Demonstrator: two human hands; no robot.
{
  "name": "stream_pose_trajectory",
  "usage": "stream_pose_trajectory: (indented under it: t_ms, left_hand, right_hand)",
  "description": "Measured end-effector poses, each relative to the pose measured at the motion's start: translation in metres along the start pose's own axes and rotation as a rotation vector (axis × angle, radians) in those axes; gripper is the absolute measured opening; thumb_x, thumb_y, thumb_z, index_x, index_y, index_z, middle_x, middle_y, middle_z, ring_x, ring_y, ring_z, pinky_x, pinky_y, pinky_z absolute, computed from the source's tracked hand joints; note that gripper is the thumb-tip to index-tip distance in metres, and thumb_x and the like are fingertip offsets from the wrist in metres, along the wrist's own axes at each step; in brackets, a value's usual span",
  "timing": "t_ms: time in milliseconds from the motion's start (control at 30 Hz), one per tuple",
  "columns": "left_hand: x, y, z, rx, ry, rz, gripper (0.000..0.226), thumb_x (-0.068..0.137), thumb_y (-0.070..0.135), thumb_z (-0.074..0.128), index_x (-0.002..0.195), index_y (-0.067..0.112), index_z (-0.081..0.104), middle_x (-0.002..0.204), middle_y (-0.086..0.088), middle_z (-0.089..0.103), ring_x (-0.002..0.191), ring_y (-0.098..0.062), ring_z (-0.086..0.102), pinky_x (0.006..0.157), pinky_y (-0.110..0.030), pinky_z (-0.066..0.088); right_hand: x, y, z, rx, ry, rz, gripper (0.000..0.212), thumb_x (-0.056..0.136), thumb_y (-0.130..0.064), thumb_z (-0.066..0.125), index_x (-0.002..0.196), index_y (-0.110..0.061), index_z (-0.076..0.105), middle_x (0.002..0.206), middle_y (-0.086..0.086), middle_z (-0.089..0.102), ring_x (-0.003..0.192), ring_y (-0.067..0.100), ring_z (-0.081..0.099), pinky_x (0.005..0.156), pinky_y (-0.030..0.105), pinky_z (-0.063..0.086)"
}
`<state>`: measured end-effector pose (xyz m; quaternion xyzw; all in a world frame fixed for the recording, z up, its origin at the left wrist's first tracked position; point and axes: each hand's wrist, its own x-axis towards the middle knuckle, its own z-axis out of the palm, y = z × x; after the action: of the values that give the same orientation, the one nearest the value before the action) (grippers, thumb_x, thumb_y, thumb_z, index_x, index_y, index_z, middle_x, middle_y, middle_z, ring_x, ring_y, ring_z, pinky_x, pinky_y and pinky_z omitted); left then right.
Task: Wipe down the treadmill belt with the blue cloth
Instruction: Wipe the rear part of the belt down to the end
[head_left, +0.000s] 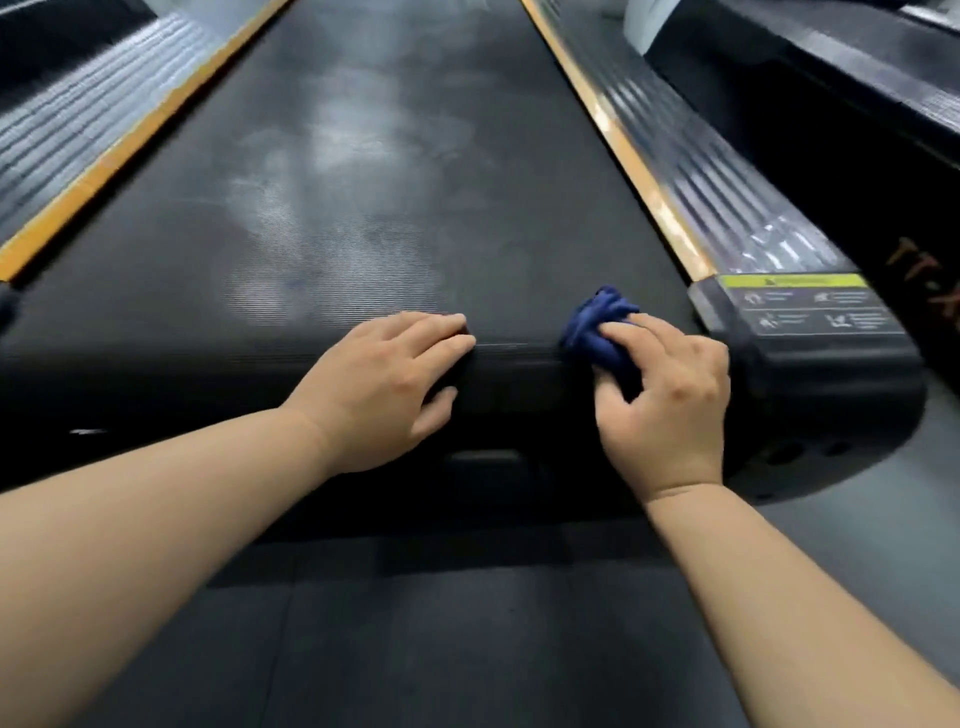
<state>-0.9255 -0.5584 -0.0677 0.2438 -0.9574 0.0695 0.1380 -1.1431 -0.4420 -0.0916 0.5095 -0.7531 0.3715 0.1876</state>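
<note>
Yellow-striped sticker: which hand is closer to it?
Right. The right hand, gripping the blue cloth, is just left of the sticker; the left hand rests farther left on the belt.

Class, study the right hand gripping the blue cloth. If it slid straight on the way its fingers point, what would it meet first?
Nothing stands in that line: the right hand with the blue cloth would slide forward, slightly leftward, over treadmill belt, probably towards its pale smudges; depth unclear.
</note>
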Motion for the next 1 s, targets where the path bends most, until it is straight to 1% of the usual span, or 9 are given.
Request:
stream_pose_trajectory:
  t_ms: [100, 167, 267, 433, 533, 700, 800, 900, 1000]
  left_hand:
    - [0.027, 0.026, 0.008, 0.000, -0.027, 0.033, 0.055, 0.083, 0.037, 0.046, 0.128, 0.006, 0.057, 0.134, -0.011, 0.055, 0.118, -0.030, 0.053, 0.103, -0.040, 0.042]
    - [0.037, 0.038, 0.012, 0.001, -0.014, 0.004, 0.061, 0.078, 0.040, 0.046, 0.126, 0.005, 0.058, 0.130, -0.013, 0.057, 0.116, -0.031, 0.054, 0.105, -0.035, 0.034]
    - [0.042, 0.044, 0.016, -0.018, 0.029, -0.033, 0.063, 0.075, 0.041, 0.047, 0.126, 0.005, 0.058, 0.129, -0.014, 0.058, 0.113, -0.030, 0.052, 0.104, -0.030, 0.028]
    - [0.042, 0.051, 0.021, -0.022, 0.084, -0.087, 0.061, 0.074, 0.040, 0.050, 0.123, 0.005, 0.060, 0.128, -0.012, 0.059, 0.110, -0.031, 0.057, 0.102, -0.038, 0.037]
    - [0.042, 0.053, 0.022, -0.049, 0.091, -0.101, 0.061, 0.072, 0.040, 0.049, 0.122, 0.005, 0.060, 0.129, -0.013, 0.058, 0.111, -0.033, 0.057, 0.103, -0.039, 0.036]
    - [0.038, 0.042, 0.019, -0.088, 0.100, -0.063, 0.061, 0.076, 0.043, 0.050, 0.127, 0.011, 0.059, 0.134, -0.007, 0.056, 0.115, -0.028, 0.055, 0.105, -0.034, 0.034]
    - [0.038, 0.038, 0.016, -0.095, 0.058, -0.053, 0.066, 0.074, 0.046, 0.048, 0.130, 0.012, 0.057, 0.136, -0.006, 0.054, 0.119, -0.026, 0.053, 0.107, -0.029, 0.028]
    - [0.037, 0.029, 0.009, -0.111, 0.012, -0.066, 0.069, 0.071, 0.051, 0.046, 0.129, 0.014, 0.057, 0.135, -0.004, 0.055, 0.120, -0.024, 0.052, 0.106, -0.023, 0.025]
    - [0.027, 0.014, 0.005, -0.127, 0.000, -0.112, 0.074, 0.070, 0.059, 0.046, 0.132, 0.019, 0.055, 0.138, 0.000, 0.052, 0.124, -0.022, 0.048, 0.107, -0.020, 0.020]
  right_hand:
    - [-0.013, -0.015, 0.010, 0.063, 0.074, 0.174, 0.036, 0.075, -0.021, 0.063, 0.110, -0.017, 0.071, 0.129, 0.009, 0.060, 0.091, 0.037, 0.055, 0.088, 0.040, 0.042]
    - [-0.019, -0.027, 0.011, 0.090, 0.055, 0.167, 0.035, 0.077, -0.022, 0.066, 0.111, -0.017, 0.071, 0.131, 0.010, 0.058, 0.094, 0.035, 0.054, 0.092, 0.037, 0.042]
    - [-0.016, 0.006, -0.006, 0.116, 0.049, 0.113, 0.035, 0.075, -0.016, 0.069, 0.109, -0.015, 0.071, 0.119, 0.010, 0.064, 0.093, 0.031, 0.059, 0.091, 0.031, 0.041]
    - [-0.022, 0.004, -0.007, 0.155, 0.164, 0.339, 0.030, 0.073, -0.012, 0.069, 0.103, -0.010, 0.070, 0.106, 0.013, 0.062, 0.096, 0.033, 0.059, 0.092, 0.034, 0.041]
    - [-0.032, -0.029, 0.006, 0.198, 0.102, 0.267, 0.034, 0.073, -0.015, 0.069, 0.107, -0.011, 0.070, 0.110, 0.015, 0.063, 0.096, 0.034, 0.060, 0.092, 0.034, 0.040]
    - [-0.043, 0.008, -0.010, 0.149, 0.092, 0.243, 0.038, 0.077, -0.007, 0.067, 0.115, -0.010, 0.068, 0.119, 0.012, 0.063, 0.101, 0.032, 0.060, 0.096, 0.025, 0.038]
    - [-0.044, -0.016, 0.003, 0.158, 0.103, 0.279, 0.040, 0.075, -0.008, 0.065, 0.114, -0.010, 0.069, 0.122, 0.014, 0.062, 0.099, 0.035, 0.060, 0.096, 0.030, 0.038]
    - [-0.044, -0.048, 0.016, 0.238, 0.055, 0.166, 0.039, 0.076, -0.008, 0.064, 0.114, -0.010, 0.069, 0.121, 0.013, 0.062, 0.093, 0.033, 0.058, 0.093, 0.032, 0.041]
    - [-0.042, -0.035, 0.012, 0.197, 0.077, 0.174, 0.041, 0.074, -0.005, 0.063, 0.114, -0.010, 0.069, 0.120, 0.013, 0.062, 0.091, 0.034, 0.058, 0.092, 0.032, 0.041]
